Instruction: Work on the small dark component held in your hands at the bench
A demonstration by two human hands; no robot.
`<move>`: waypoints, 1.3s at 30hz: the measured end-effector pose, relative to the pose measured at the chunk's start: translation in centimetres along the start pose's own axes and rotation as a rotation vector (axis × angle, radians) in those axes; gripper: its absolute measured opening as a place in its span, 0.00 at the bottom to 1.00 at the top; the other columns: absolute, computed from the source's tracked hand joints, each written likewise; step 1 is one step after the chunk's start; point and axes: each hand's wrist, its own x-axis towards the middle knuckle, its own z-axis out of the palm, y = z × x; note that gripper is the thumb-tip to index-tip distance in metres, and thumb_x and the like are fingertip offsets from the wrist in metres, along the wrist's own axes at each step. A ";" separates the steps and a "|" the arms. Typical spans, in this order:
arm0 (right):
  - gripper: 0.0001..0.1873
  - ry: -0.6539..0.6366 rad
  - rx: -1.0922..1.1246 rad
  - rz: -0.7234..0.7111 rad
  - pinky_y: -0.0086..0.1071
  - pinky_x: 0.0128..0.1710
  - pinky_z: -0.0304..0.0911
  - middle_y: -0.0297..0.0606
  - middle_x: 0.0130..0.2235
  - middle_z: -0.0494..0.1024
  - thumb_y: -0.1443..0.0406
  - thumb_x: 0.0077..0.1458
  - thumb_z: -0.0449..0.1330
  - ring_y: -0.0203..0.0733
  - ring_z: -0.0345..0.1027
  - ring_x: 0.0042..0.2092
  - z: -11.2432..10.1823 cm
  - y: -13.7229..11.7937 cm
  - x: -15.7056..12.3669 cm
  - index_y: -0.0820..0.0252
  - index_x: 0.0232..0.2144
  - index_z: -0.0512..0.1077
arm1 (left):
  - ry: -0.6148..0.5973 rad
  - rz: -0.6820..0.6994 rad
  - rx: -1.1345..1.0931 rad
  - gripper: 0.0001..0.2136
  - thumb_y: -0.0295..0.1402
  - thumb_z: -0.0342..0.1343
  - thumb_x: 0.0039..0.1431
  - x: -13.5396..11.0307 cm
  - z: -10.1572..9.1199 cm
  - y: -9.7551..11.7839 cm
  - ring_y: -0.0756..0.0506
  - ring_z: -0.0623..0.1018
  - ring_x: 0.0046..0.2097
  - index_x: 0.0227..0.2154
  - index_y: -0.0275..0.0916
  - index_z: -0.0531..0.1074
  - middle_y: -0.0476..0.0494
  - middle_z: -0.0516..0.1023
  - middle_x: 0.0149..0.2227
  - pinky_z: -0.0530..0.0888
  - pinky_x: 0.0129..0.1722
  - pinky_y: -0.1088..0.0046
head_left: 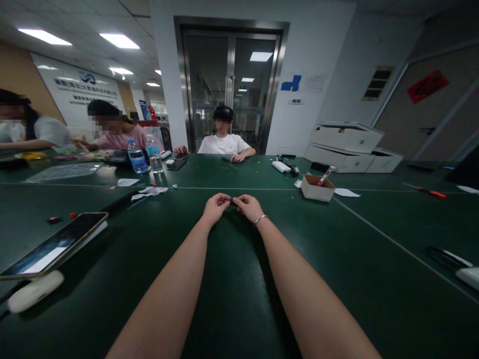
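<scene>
- My left hand [216,207] and my right hand [249,205] meet in the middle of the green counter [232,299], with both arms stretched straight out.
- Both hands pinch one small dark thing [234,202] between them. It is tiny and mostly hidden by my fingers, so I cannot tell what it is.
- I think I use two hands because the thing is so small; one grip steadies each end.
- My right wrist has one thin bracelet [261,218].
- At 9 o'clock from my hands lies one phone [56,244], flat and face up. One white case [35,290] sits just beside it, nearer to me.
- At 2 o'clock stands one little open cardboard box [317,188] with a tool poking out, so it is easy to grab.
- At 10 o'clock stand two water bottles [136,156], upright and side by side. Some paper scraps [149,192] lie near them.
- At 3 o'clock, far off, lies one screwdriver with a red handle [430,190].
- Three other people sit at the far side. The person in the white shirt [224,143] at 12 o'clock rests both hands on the counter.
</scene>
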 end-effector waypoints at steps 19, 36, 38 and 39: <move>0.09 0.046 0.094 -0.075 0.25 0.21 0.60 0.31 0.23 0.71 0.63 0.48 0.62 0.29 0.63 0.20 -0.2 0.9 -0.1 0.63 0.33 0.73 | 0.011 -0.069 0.013 0.12 0.35 0.61 0.46 -0.3 -0.1 0.7 0.47 0.76 0.37 0.34 0.36 0.72 0.41 0.77 0.36 0.72 0.37 0.69; 0.13 -0.106 0.295 -0.063 0.25 0.25 0.62 0.29 0.20 0.71 0.70 0.42 0.65 0.30 0.64 0.22 -0.8 1.6 0.2 0.65 0.34 0.73 | 0.005 -0.158 0.068 0.15 0.43 0.55 0.53 0.2 -0.1 0.5 0.50 0.75 0.25 0.29 0.33 0.72 0.43 0.77 0.25 0.68 0.25 0.76; 0.13 -0.117 0.289 -0.072 0.26 0.25 0.62 0.29 0.21 0.72 0.70 0.42 0.65 0.30 0.65 0.22 -0.9 1.5 0.1 0.65 0.34 0.73 | -0.004 -0.159 0.090 0.16 0.45 0.55 0.53 0.2 -0.1 0.3 0.50 0.75 0.25 0.29 0.33 0.72 0.43 0.77 0.25 0.68 0.25 0.76; 0.13 -0.123 0.286 -0.077 0.26 0.26 0.62 0.29 0.21 0.72 0.70 0.42 0.65 0.30 0.65 0.22 -1.0 1.5 0.1 0.65 0.34 0.73 | -0.008 -0.160 0.101 0.16 0.45 0.54 0.53 0.2 -0.2 0.2 0.50 0.75 0.25 0.29 0.34 0.72 0.43 0.77 0.25 0.68 0.25 0.76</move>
